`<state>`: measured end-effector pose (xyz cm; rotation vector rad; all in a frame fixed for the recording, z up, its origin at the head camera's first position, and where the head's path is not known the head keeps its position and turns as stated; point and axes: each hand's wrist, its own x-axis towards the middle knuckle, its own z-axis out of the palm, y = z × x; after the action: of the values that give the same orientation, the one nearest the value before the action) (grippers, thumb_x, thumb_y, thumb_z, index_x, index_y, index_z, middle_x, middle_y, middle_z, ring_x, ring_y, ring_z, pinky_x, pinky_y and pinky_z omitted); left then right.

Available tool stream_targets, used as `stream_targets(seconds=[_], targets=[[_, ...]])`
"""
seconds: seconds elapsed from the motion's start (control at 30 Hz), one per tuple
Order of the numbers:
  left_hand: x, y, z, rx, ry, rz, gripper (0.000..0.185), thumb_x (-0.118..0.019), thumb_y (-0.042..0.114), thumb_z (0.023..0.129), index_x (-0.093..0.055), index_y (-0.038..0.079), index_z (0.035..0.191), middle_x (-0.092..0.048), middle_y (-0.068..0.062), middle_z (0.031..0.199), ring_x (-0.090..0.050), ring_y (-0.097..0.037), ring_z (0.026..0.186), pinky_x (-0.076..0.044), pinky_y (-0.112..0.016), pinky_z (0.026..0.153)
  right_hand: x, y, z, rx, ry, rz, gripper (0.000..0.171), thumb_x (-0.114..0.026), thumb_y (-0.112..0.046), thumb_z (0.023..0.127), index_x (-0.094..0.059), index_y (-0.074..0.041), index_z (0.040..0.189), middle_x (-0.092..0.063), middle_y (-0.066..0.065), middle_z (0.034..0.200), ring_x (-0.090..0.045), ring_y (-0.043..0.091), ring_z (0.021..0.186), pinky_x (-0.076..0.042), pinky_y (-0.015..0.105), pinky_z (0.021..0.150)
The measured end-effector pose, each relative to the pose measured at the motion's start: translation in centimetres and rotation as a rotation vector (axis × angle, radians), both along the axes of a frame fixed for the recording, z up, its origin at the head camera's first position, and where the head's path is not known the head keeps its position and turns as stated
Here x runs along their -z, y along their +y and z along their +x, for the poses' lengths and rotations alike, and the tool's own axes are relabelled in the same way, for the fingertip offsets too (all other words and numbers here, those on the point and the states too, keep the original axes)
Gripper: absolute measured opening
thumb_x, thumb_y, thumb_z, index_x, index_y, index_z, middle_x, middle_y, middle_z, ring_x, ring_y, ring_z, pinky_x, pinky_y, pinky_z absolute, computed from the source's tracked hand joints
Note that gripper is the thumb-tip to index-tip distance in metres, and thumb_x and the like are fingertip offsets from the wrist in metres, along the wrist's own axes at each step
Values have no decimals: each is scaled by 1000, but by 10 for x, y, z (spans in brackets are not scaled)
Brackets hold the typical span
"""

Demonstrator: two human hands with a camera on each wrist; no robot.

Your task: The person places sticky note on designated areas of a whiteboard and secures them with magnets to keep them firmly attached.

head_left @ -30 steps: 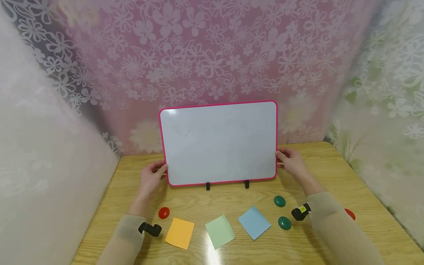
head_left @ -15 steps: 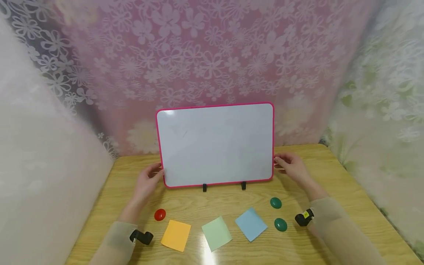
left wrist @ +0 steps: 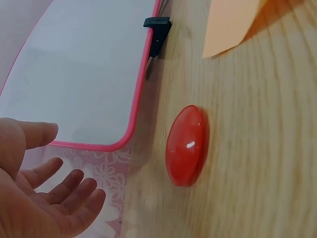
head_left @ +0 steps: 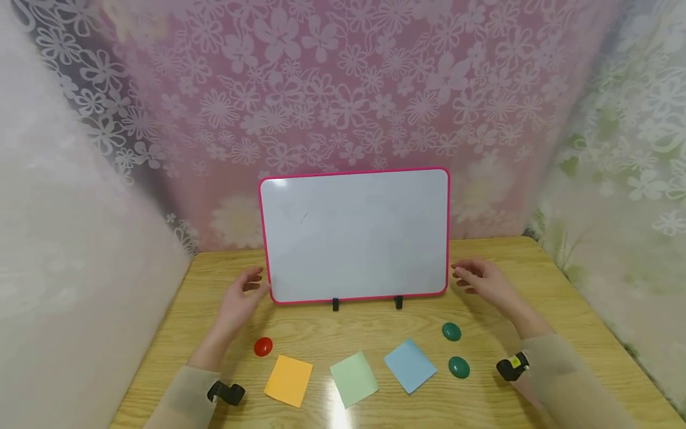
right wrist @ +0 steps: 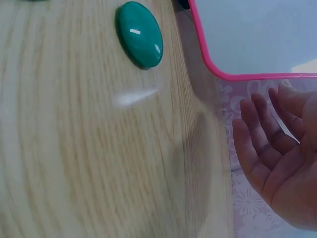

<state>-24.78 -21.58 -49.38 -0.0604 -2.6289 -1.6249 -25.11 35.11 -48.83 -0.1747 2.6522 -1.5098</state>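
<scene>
A whiteboard (head_left: 356, 235) with a pink frame stands upright, leaning back a little, on two black feet (head_left: 399, 302). My left hand (head_left: 242, 301) is beside its lower left corner, thumb near the frame and fingers spread loosely. On the other side my right hand (head_left: 488, 286) hovers just off the right edge, fingers relaxed and parted. Neither hand holds anything. In the left wrist view a red magnet (left wrist: 187, 146) lies on the table near the left hand. The right wrist view has a green magnet (right wrist: 139, 34) below the board's corner.
In front of the board lie an orange sticky note (head_left: 288, 381), a green sticky note (head_left: 354, 379) and a blue sticky note (head_left: 409, 366). Another green magnet (head_left: 458, 367) is at their right. A pink floral curtain (head_left: 348, 89) hangs behind the wooden table (head_left: 316, 325).
Both hands have let go of the whiteboard's side edges. The right hand has moved outward, away from the frame; the left hand's fingers have loosened. The whiteboard stays standing.
</scene>
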Motion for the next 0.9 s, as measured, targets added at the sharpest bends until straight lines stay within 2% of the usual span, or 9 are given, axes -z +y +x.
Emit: stream_targets(seconds=[0.23, 0.43, 0.6, 0.77, 0.9], targets=[[3, -5, 10, 12, 32, -72, 51, -71, 16, 105, -55, 0, 150, -56, -23, 149, -51, -42, 136, -47, -57, 110, -1, 9, 10, -50, 0, 73, 42, -56, -22, 114, -57, 9, 142, -66, 30, 131, -70, 42, 113, -63, 48, 88], [3, -3, 20, 28, 81, -160, 41, -73, 17, 104, -65, 0, 141, -61, -21, 144, -53, -41, 134, -49, -57, 106, -3, 21, 19, -95, 31, 183, 40, -61, -23, 112, -62, 6, 140, -70, 23, 127, -71, 33, 106, -62, 38, 81], [5, 0, 25, 50, 170, -223, 36, -76, 11, 100, -70, -1, 133, -64, -21, 139, -55, -43, 132, -50, -61, 104, -4, 33, 26, -119, 84, 288, 34, -65, -19, 109, -67, 4, 135, -73, 17, 122, -70, 28, 102, -60, 31, 76], [5, 2, 30, 73, 261, -261, 34, -79, 7, 97, -71, -3, 129, -67, -22, 134, -58, -45, 129, -49, -63, 103, -6, 43, 30, -142, 129, 381, 28, -68, -16, 107, -70, -1, 130, -73, 14, 120, -71, 30, 103, -58, 32, 76], [5, 3, 36, 90, 312, -291, 31, -81, 3, 94, -74, -2, 124, -70, -20, 127, -61, -43, 122, -52, -61, 98, -7, 50, 35, -158, 161, 425, 25, -69, -14, 105, -72, -1, 126, -74, 12, 116, -71, 29, 99, -59, 36, 79]])
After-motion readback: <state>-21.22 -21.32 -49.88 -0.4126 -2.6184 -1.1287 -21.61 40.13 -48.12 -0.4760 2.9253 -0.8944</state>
